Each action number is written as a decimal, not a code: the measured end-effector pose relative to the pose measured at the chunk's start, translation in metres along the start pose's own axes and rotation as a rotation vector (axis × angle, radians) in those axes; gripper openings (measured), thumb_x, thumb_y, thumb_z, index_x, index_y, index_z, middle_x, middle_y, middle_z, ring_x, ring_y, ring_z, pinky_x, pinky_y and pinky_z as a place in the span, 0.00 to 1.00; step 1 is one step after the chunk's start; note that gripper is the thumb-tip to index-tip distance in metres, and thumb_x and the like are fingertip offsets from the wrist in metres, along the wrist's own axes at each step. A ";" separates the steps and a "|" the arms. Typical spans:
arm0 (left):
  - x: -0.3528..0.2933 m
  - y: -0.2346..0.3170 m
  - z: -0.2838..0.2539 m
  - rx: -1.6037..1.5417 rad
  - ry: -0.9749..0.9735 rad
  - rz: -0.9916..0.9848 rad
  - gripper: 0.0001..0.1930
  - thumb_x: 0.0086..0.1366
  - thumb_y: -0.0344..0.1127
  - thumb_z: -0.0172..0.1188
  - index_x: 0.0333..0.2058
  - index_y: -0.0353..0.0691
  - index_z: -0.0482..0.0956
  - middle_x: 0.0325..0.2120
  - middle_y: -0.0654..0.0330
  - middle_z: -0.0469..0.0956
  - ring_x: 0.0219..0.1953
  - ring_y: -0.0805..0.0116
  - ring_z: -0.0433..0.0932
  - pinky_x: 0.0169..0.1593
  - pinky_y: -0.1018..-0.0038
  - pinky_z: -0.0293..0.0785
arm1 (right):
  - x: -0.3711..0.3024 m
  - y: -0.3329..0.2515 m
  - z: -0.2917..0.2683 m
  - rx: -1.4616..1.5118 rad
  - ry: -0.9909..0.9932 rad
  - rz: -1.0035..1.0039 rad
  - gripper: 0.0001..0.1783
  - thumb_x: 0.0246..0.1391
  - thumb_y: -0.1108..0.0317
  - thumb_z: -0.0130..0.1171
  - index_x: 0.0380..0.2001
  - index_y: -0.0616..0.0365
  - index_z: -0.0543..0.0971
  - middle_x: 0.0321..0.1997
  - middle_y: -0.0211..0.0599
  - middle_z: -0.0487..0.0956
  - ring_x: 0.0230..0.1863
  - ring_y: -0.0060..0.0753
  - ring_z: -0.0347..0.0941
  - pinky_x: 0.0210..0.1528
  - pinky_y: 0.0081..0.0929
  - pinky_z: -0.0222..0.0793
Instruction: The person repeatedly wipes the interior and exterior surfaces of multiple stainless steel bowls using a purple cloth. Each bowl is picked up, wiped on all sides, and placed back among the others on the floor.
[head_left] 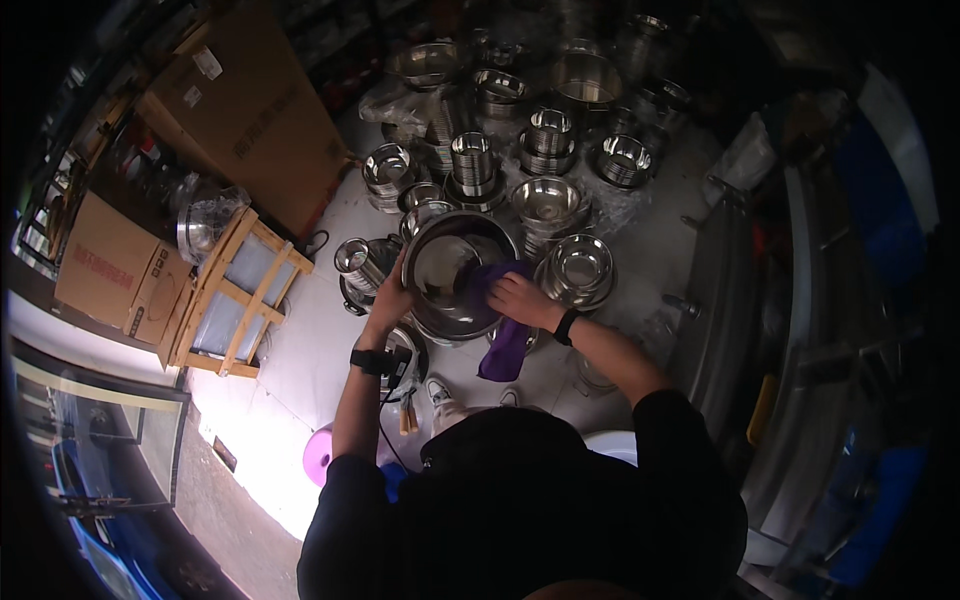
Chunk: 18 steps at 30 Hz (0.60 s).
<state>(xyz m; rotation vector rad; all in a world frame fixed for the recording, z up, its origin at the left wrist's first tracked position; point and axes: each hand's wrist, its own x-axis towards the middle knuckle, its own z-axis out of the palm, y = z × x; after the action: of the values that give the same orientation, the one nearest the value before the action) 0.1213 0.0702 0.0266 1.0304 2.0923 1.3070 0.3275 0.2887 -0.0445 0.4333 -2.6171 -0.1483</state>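
A large round stainless steel basin (440, 313) is held up in front of me, its hollow facing me. My left hand (393, 296) grips its left rim, the fingers partly hidden behind the wall. In my right hand (522, 301) is a purple cloth (506, 350), pressed against the basin's inner right side. Part of the cloth spreads into the bowl, and the rest hangs below my hand. Stacked steel bowls (580, 265) stand just right of the basin, and a stack of steel cups (357, 260) is at its left.
More stacked steel pots and bowls (547, 203) cover the floor ahead, some in plastic wrap. At the left are large cardboard boxes (245, 110) and a wooden crate (235, 300). A pink round stool (318, 457) is near my left arm. Grey metal equipment (715, 290) lines the right.
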 end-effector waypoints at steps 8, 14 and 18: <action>-0.027 -0.025 0.020 0.772 -0.410 0.515 0.20 0.63 0.48 0.60 0.45 0.38 0.81 0.51 0.50 0.76 0.56 0.46 0.71 0.54 0.59 0.72 | 0.012 -0.016 -0.002 0.335 -0.057 -0.053 0.04 0.51 0.63 0.58 0.30 0.48 0.75 0.26 0.29 0.71 0.34 0.30 0.71 0.43 0.29 0.64; -0.049 -0.051 0.042 0.709 -0.386 0.481 0.19 0.59 0.53 0.65 0.39 0.43 0.85 0.23 0.50 0.80 0.26 0.49 0.79 0.31 0.59 0.75 | 0.006 -0.016 -0.014 0.379 -0.064 -0.076 0.14 0.48 0.56 0.64 0.33 0.51 0.75 0.30 0.30 0.74 0.39 0.33 0.73 0.48 0.31 0.65; -0.048 -0.034 0.062 0.505 -0.130 0.389 0.19 0.61 0.50 0.65 0.30 0.37 0.81 0.18 0.51 0.77 0.22 0.55 0.77 0.28 0.64 0.71 | -0.002 -0.001 -0.014 0.371 0.169 0.128 0.20 0.43 0.59 0.68 0.40 0.52 0.77 0.37 0.32 0.78 0.45 0.35 0.74 0.53 0.34 0.65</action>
<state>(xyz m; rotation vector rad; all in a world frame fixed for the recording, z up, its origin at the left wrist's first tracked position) 0.1822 0.0572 -0.0316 1.7555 2.2468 0.8415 0.3360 0.2877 -0.0326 0.3809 -2.4940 0.4048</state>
